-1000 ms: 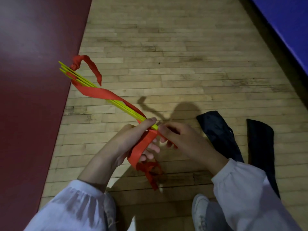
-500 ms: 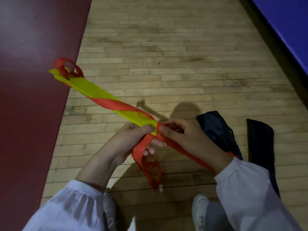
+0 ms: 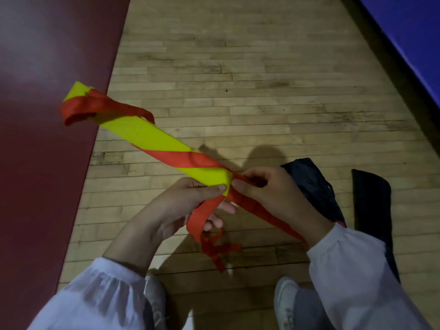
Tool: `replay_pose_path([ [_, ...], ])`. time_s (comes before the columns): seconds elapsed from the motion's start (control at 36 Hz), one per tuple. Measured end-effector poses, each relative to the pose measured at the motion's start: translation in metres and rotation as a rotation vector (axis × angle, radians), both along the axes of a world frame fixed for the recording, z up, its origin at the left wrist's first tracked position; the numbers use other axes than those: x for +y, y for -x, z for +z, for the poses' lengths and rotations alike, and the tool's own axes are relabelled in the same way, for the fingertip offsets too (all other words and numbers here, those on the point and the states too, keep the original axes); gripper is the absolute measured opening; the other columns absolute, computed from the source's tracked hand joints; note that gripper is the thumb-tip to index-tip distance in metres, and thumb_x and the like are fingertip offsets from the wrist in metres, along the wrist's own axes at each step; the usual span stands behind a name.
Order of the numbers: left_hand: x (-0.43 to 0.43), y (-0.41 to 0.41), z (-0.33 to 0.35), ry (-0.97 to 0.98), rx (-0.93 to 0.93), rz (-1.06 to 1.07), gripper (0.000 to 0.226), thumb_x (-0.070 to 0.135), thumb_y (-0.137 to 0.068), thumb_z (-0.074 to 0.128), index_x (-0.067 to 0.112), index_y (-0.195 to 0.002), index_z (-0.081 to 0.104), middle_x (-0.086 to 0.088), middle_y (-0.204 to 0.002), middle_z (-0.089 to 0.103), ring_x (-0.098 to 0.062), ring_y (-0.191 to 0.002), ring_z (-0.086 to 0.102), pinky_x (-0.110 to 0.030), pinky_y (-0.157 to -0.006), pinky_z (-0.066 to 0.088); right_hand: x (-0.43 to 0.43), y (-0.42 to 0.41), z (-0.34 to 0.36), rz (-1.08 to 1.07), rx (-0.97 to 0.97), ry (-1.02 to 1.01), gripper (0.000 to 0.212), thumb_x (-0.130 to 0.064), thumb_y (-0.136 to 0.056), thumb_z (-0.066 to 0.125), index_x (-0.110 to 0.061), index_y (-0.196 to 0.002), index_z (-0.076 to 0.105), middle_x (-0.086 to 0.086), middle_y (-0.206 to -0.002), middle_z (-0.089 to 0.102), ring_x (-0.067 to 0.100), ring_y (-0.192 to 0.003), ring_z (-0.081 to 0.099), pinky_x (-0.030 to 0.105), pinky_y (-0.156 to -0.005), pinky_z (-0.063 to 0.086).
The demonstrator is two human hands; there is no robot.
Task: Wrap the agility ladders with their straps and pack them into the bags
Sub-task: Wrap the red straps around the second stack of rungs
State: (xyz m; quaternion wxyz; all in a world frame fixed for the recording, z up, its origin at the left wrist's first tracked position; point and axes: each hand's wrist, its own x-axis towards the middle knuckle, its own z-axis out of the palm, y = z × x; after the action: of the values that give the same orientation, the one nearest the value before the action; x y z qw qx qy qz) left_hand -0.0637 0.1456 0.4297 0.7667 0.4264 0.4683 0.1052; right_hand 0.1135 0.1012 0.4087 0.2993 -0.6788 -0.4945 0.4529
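Over wooden floor point(image 3: 262, 91), left grip point(image 3: 190, 201) pinches ladder point(image 3: 152, 136), right grip point(image 3: 269, 191) pinches strap point(image 3: 190, 160) just beside.

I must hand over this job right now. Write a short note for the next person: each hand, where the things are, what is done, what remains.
Left hand: grips the near end of the yellow ladder bundle, held above the wooden floor.
Right hand: pinches the red strap right beside that end.
Done: one turn of strap crosses the bundle near the hands, and more is bunched at the far end. Loose strap hangs below the hands.
Left: finish wrapping, secure the strap, then pack. A dark bag and a second bag lie on the floor to the right.
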Motion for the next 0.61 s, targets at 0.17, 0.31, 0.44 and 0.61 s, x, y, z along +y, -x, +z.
replay_pose_path([
  [0.17,0.000,-0.003,0.001,0.020,0.077,0.000,0.033,0.027,-0.092,0.059,-0.002,-0.108,0.064,-0.017,-0.093,0.074,-0.016,-0.050,0.063,-0.021,-0.045,0.052,0.000,0.003,-0.001,-0.068,-0.060,-0.062,0.014,-0.039,-0.081,0.074,-0.025,-0.085,0.073,-0.008,-0.081,0.070,0.006,-0.079,0.065,0.032,-0.073,0.052],
  [0.31,0.001,-0.005,-0.001,0.022,0.110,0.030,0.052,0.045,-0.089,0.057,-0.002,-0.110,0.065,-0.017,-0.091,0.074,-0.020,-0.054,0.063,-0.022,-0.045,0.050,0.000,0.009,-0.006,-0.103,-0.103,-0.109,0.019,-0.038,-0.081,0.074,-0.022,-0.090,0.073,-0.010,-0.084,0.069,0.005,-0.082,0.064,0.026,-0.070,0.050],
  [0.44,0.004,-0.004,-0.003,0.081,0.123,0.051,0.076,0.069,-0.077,0.047,-0.001,-0.098,0.066,-0.019,-0.089,0.074,-0.021,-0.051,0.061,-0.022,-0.043,0.047,-0.004,0.015,-0.007,-0.089,-0.177,-0.154,0.022,-0.036,-0.083,0.072,-0.020,-0.097,0.069,-0.009,-0.092,0.067,0.001,-0.087,0.060,0.019,-0.072,0.048],
  [0.61,0.004,-0.006,-0.005,0.083,0.144,0.050,0.070,0.070,-0.083,0.042,0.004,-0.083,0.065,-0.020,-0.082,0.072,-0.021,-0.046,0.058,-0.021,-0.041,0.043,-0.005,0.024,-0.006,-0.068,-0.255,-0.237,0.021,-0.034,-0.082,0.073,-0.017,-0.093,0.068,-0.009,-0.089,0.061,0.003,-0.082,0.057,0.016,-0.067,0.041],
])
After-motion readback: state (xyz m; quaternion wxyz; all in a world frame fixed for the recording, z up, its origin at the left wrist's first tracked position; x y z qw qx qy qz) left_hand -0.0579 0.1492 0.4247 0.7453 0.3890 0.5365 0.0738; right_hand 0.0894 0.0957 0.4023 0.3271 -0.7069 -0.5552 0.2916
